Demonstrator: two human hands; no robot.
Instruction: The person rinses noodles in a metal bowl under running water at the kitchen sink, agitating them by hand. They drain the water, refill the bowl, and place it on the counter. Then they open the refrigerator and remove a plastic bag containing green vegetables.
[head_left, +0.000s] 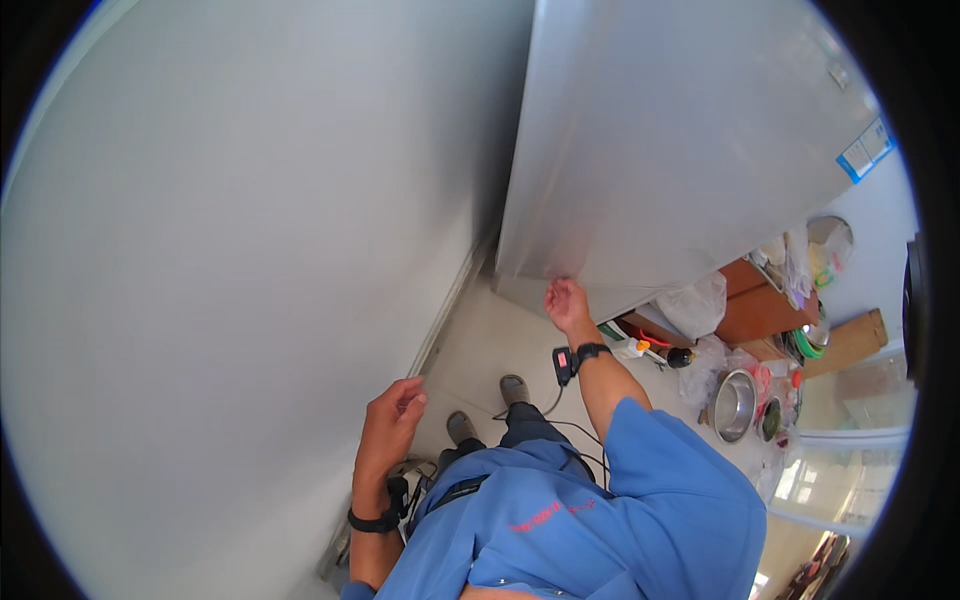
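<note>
A tall silver-grey appliance (660, 135), apparently a refrigerator, rises in front of me. My right hand (566, 304) is at its lower front edge, palm turned up and fingers curled; whether the fingertips grip the edge cannot be told. A dark gap separates the appliance from the pale wall (247, 225) on my left. Close to that wall, my left hand (395, 420) hangs with nothing in it, thumb and fingers slightly apart. Each wrist wears a black strap (592, 351) with a small device.
On the right stand a reddish-brown box (765, 307), a clear plastic bag (697, 304), a dark bottle (679, 358) and a steel bowl (733, 406). A cardboard piece (847, 343) leans behind them. A cable (556, 405) hangs from my right wrist device. My slippered feet are on pale floor tiles (480, 337).
</note>
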